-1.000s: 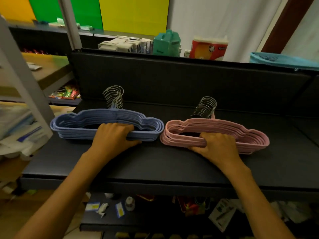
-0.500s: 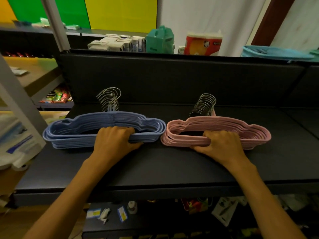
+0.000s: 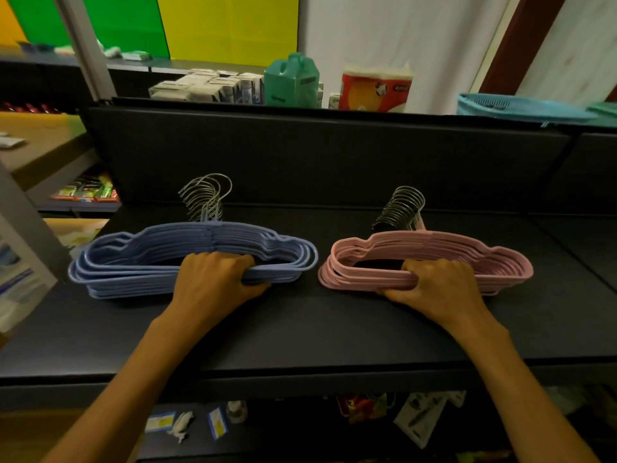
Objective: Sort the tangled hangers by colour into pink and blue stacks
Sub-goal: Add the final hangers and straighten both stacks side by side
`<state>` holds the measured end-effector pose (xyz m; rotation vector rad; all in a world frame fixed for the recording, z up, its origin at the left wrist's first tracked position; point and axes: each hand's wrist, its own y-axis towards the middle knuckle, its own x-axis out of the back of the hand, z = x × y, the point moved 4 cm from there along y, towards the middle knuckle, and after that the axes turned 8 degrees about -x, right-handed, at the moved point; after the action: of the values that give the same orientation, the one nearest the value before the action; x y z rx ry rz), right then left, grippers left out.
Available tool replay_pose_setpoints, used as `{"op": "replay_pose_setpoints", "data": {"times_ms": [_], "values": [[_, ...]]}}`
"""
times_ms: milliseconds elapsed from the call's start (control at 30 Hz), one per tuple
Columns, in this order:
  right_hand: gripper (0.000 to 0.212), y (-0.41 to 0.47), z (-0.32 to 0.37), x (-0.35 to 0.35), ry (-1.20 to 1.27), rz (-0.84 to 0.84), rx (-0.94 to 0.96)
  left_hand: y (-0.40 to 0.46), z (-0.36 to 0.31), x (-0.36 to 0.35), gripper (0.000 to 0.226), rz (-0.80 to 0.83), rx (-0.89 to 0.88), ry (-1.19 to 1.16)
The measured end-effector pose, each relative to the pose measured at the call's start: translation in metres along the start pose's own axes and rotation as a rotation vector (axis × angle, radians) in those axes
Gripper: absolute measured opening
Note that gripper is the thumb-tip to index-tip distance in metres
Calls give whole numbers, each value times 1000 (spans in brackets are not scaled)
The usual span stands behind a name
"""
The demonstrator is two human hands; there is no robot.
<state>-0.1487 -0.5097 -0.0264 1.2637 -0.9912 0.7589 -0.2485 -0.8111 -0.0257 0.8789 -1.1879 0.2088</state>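
Two stacks of hangers lie side by side on a dark shelf point(image 3: 300, 332). The blue stack point(image 3: 133, 262) is on the left, its metal hooks point(image 3: 207, 198) pointing to the back. The pink stack point(image 3: 474, 259) is on the right, with its hooks point(image 3: 400, 208) also at the back. My left hand point(image 3: 213, 282) grips the front bars of the blue stack, fingers curled over them and thumb in front. My right hand point(image 3: 437, 285) grips the front bars of the pink stack in the same way.
A dark back panel point(image 3: 317, 155) rises behind the stacks. Behind it stand small boxes point(image 3: 207, 88), a teal carton point(image 3: 292, 81), a red and white pack point(image 3: 374, 86) and a blue basket point(image 3: 514, 106). A grey post point(image 3: 86, 48) stands at the left.
Both hands keep their grip on the stacks. The two stacks sit a little further apart than before, with a wider gap between them.
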Motion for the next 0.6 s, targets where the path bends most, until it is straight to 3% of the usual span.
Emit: {"op": "replay_pose_setpoints", "data": {"times_ms": [600], "values": [[40, -10, -122, 12, -25, 22, -31, 61, -106, -20, 34, 4, -31, 41]]}}
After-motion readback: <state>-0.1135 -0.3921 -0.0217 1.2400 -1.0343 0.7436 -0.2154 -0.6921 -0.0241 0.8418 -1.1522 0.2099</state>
